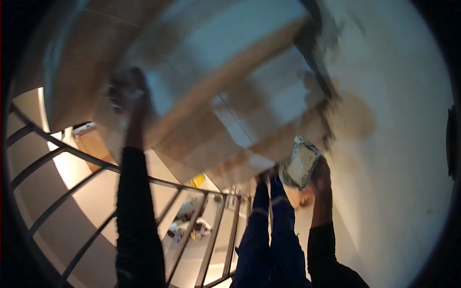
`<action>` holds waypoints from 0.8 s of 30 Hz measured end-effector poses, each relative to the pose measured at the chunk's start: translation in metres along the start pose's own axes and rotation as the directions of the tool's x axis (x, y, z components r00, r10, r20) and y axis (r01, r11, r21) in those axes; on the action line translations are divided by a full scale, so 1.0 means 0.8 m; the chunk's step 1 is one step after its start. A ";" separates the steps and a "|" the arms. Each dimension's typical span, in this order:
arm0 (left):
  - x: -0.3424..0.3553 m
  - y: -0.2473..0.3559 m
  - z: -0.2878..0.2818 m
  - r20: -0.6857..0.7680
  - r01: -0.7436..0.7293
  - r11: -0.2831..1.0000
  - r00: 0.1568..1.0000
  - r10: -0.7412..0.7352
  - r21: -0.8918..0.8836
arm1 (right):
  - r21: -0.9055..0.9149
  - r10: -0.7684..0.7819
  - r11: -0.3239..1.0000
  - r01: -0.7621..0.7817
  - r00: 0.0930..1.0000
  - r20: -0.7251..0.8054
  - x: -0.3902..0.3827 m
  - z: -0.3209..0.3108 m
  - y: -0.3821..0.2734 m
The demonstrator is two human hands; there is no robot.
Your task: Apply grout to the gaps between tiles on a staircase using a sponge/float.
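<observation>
My right hand [320, 178] is closed round the side of a small rectangular tub [302, 164], smeared with a pale paste like plaster or filler. Whitish lumps cling to the tub's far rim. Ahead and to the left, my left hand [128, 93] is raised over the stairs [211, 103], blurred by motion. Its fingers look bent, but whether anything is in them I cannot make out. Brown and bluish-white bands run across the steps, which are smeared too. Rough grey and tan patches [353, 115] mark the wall where it meets the steps.
A dark metal railing [86, 156] curves along the left and near side. Through its bars a lower floor shows, with a pile of mixed items [192, 223]. The pale wall [394, 182] rises on the right. My legs [271, 235] in dark blue trousers stand at the steps.
</observation>
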State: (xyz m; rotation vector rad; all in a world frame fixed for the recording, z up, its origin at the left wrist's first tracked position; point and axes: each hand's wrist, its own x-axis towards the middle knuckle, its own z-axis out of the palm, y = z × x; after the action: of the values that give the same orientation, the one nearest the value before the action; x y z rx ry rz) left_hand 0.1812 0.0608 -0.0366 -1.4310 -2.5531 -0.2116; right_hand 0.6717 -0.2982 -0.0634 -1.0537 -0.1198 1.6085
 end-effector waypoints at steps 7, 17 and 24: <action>0.033 0.039 -0.101 -0.009 0.122 0.977 0.992 -0.126 -0.176 | -0.773 -0.568 0.220 0.596 0.722 0.395 0.225 0.407 -0.177; 0.042 0.029 -0.069 0.062 0.163 0.986 0.985 -0.162 -0.018 | -0.799 -0.668 -0.522 0.299 0.439 0.601 0.453 0.494 -0.171; 0.050 0.028 -0.082 0.066 0.164 0.986 0.985 -0.161 -0.037 | -0.894 -0.655 -0.428 0.129 0.637 0.406 0.476 0.528 -0.146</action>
State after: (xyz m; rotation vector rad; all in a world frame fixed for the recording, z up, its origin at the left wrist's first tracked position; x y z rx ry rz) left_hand 0.1872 0.0908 0.0373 -1.2625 -2.7344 -0.2508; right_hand 0.4940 0.2443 0.0420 -2.0829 -1.6942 0.0214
